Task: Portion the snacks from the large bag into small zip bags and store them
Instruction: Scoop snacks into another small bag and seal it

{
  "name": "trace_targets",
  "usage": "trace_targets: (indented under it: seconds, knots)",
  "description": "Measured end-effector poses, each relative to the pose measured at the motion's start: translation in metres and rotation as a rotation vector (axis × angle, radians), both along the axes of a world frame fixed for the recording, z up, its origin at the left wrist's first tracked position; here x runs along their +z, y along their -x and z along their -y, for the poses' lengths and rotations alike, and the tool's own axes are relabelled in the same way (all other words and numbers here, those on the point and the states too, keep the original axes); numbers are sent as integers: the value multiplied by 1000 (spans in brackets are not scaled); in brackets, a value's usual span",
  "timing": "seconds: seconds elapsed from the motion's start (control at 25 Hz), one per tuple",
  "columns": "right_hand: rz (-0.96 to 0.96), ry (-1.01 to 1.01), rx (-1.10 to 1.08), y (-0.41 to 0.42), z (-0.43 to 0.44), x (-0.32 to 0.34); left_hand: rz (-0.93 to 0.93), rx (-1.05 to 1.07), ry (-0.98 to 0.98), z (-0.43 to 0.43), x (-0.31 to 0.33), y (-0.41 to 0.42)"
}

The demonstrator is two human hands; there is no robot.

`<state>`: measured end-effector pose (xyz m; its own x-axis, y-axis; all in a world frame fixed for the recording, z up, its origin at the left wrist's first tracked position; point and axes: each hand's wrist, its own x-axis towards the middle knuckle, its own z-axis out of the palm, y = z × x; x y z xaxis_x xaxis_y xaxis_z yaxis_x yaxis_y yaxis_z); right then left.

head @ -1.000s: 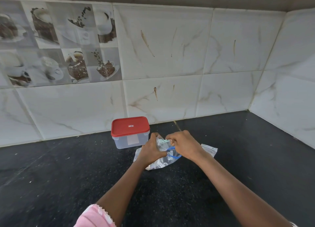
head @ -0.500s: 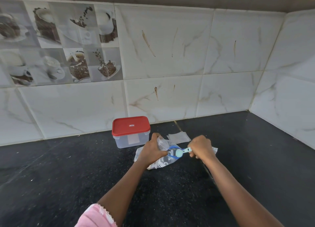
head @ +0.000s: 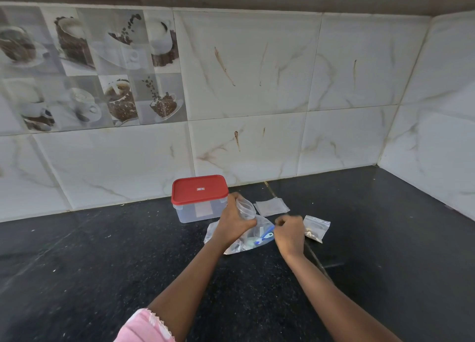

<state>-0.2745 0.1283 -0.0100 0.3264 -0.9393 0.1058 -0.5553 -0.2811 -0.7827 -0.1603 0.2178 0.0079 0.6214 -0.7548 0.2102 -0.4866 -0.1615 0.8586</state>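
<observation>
Left hand (head: pixel 235 222) was gripping the bunched neck of the big clear bag (head: pixel 261 224) on the black tabletop (head: pixel 102 264), right by the red-lidded tub (head: pixel 199 191). Right hand (head: pixel 290 235) was curled beside it, too blurry to tell if it held anything. A small zip bag (head: pixel 316 227) with a few snacks lay just right of that.

Black speckled table (head: pixel 102 264), a few pale specks scattered on it. White marble-look wall tiles (head: pixel 347 141) behind and on the right, brown streaks (head: pixel 224 65) on some. Coffee-print tiles (head: pixel 90 66) upper left.
</observation>
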Motion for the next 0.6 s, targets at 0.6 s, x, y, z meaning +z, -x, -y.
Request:
trace_targets:
  seconds: [0.6]
  knots:
    - [618, -279, 439, -4, -9, 52, -530, -190, 176, 0, 30, 4]
